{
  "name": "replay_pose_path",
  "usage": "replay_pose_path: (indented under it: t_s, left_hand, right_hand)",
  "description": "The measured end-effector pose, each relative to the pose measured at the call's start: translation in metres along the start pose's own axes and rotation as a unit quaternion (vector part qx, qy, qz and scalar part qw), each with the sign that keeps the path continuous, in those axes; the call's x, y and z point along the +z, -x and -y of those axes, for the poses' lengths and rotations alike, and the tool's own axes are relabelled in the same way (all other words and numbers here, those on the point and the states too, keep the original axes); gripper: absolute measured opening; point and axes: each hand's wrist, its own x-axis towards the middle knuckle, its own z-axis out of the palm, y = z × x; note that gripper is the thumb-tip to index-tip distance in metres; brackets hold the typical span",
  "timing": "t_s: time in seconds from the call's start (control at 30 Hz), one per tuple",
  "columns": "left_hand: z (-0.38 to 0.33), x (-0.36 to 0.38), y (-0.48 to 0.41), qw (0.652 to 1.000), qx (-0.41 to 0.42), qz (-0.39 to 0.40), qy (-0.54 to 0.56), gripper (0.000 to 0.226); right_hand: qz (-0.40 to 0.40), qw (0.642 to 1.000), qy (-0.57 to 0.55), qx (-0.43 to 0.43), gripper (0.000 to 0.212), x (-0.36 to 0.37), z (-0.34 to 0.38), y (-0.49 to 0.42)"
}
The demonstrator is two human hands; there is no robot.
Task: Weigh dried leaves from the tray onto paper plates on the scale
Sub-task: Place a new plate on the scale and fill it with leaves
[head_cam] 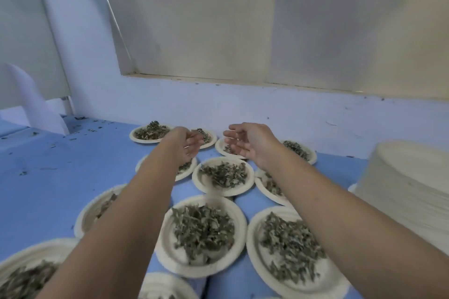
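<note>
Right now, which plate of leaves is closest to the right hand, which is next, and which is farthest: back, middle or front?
1. The back plate, just under the right hand.
2. The middle plate, one row closer to the person.
3. The front plate, centre, nearest the person.

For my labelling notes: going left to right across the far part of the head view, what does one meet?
White bent paper sheet, far-left round paper plate of dried green leaves, left hand, right hand, tall stack of empty white paper plates.

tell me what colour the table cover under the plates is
Blue table cover, plain, seen in the head view.
</note>
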Motion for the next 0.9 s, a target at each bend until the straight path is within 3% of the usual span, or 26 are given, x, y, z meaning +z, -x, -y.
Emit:
replay_pose_path:
  t_s: [0.17, 0.27, 0.33, 0.4, 0.47, 0.53, 0.67, 0.9]
  left_hand:
    - [0.046, 0.070, 0.073, 0.997, 0.002, 0.071, -0.013, 0.028]
    - [0.071, 0.112, 0.117, 0.993, -0.002, 0.115, -0.011, 0.029]
    - [0.084, 0.138, 0.144, 0.990, 0.012, 0.136, -0.024, 0.029]
    - [0.095, 0.161, 0.166, 0.988, 0.032, 0.146, -0.041, 0.029]
    - [0.105, 0.178, 0.181, 0.986, 0.055, 0.149, -0.054, 0.029]
    - [0.114, 0.192, 0.191, 0.985, 0.069, 0.147, -0.062, 0.030]
    - [0.128, 0.206, 0.201, 0.988, 0.073, 0.128, -0.042, 0.027]
    - [0.144, 0.209, 0.205, 0.991, 0.064, 0.119, -0.025, 0.026]
  right_hand:
    - [-0.025, 0.998, 0.017, -0.062, 0.015, -0.058, 0.015, 0.070]
    - [-0.078, 0.981, 0.114, -0.138, 0.014, -0.106, 0.027, 0.108]
    - [-0.138, 0.933, 0.258, -0.209, 0.015, -0.142, 0.035, 0.128]
    - [-0.197, 0.844, 0.419, -0.272, 0.018, -0.177, 0.042, 0.145]
    - [-0.224, 0.769, 0.528, -0.283, 0.022, -0.205, 0.045, 0.159]
    - [-0.215, 0.719, 0.608, -0.257, 0.025, -0.226, 0.043, 0.168]
    - [-0.175, 0.674, 0.691, -0.194, 0.029, -0.247, 0.032, 0.173]
    - [-0.192, 0.635, 0.721, -0.200, 0.028, -0.257, 0.023, 0.164]
